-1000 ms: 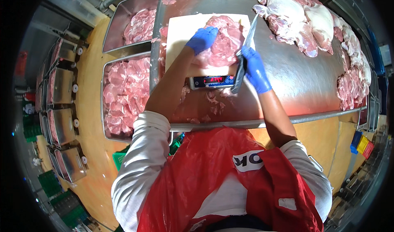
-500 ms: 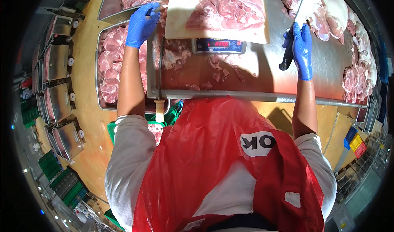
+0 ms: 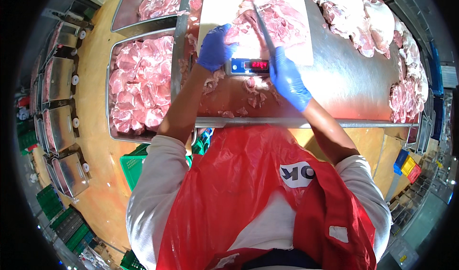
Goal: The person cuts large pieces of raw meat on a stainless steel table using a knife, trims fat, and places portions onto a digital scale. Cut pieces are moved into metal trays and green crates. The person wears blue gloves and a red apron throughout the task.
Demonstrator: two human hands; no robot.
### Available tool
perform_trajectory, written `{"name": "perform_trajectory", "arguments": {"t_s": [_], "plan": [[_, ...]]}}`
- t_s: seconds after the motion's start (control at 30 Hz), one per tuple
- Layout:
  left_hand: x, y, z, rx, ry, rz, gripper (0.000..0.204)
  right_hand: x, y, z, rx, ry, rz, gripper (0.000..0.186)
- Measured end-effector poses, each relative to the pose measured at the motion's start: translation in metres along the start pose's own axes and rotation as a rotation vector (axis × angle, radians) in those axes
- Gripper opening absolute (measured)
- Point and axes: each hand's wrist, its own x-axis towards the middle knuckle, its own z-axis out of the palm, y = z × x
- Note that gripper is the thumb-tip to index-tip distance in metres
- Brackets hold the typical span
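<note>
A knife (image 3: pixel 264 27) is in my right hand (image 3: pixel 289 80), gloved in blue, its blade pointing away over a slab of raw meat (image 3: pixel 283 25). Whether the edge touches the meat cannot be told. The slab lies on a white cutting board (image 3: pixel 302 54), which rests over a digital scale (image 3: pixel 234 67) with a lit red display. By the board's near left corner, my left hand (image 3: pixel 214 48), also gloved, reaches to the slab's left edge with thumb and fingers apart. Small meat scraps (image 3: pixel 253 86) lie on the steel table just below the scale.
Left of the steel table (image 3: pixel 334 91) stand a metal tub (image 3: pixel 109 86) of meat pieces and another tub (image 3: pixel 125 16) behind it. Larger cuts (image 3: pixel 377 19) line the table's right side. A green crate (image 3: pixel 131 169) sits below; steel carts (image 3: pixel 60 86) stand far left.
My right hand brought the knife leftward from the table's right side to over the meat. My left hand moved right and nearer, from the tubs to the board. The rod with a pale handle is now mostly hidden.
</note>
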Motion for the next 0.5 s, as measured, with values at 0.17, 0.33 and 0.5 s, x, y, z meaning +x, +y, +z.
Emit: {"name": "perform_trajectory", "arguments": {"t_s": [0.17,0.33,0.5], "plan": [[0.003,0.029,0.003,-0.184,0.030,-0.317,0.021,0.046,-0.018,0.032,-0.083,-0.189,0.171,0.017],[0.001,0.039,0.004,-0.025,0.096,-0.250,0.010,0.070,-0.048,0.026,-0.163,-0.254,0.200,0.024],[-0.006,0.024,0.005,-0.090,0.147,-0.150,0.012,0.006,-0.037,0.005,-0.151,-0.528,0.291,0.021]]}}
